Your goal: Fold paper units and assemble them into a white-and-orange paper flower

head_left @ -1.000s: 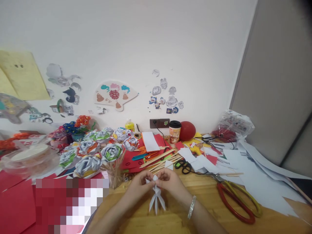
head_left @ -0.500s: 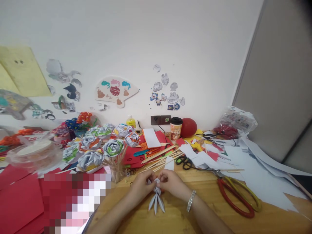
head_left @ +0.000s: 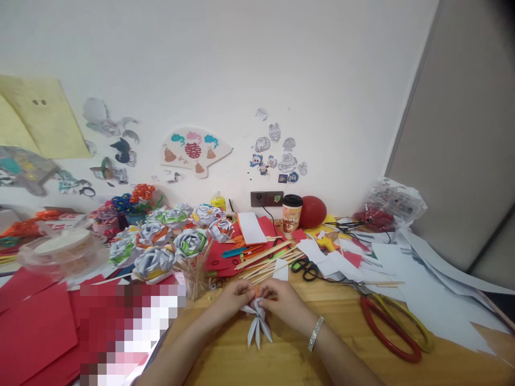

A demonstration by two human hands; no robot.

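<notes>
A folded grey-white paper piece (head_left: 258, 321) with several pointed petals hangs down between my hands over the wooden table (head_left: 281, 359). My left hand (head_left: 234, 299) pinches its top from the left, fingers closed. My right hand (head_left: 280, 300), with a silver bracelet on the wrist, pinches it from the right. A bit of orange shows between the fingertips. Both hands sit near the table's front middle.
Paper roses on sticks (head_left: 169, 244) stand left of the hands. Wooden sticks (head_left: 265, 260), black scissors (head_left: 306, 268), red-and-yellow-handled scissors (head_left: 394, 327), white paper sheets (head_left: 422, 279), red paper (head_left: 36, 327), a coffee cup (head_left: 292, 213) and a clear lidded container (head_left: 60, 252) crowd the table.
The two hands have stayed on the paper piece and worked its top; side flaps now spread out below the fingers. The view has drifted slightly.
</notes>
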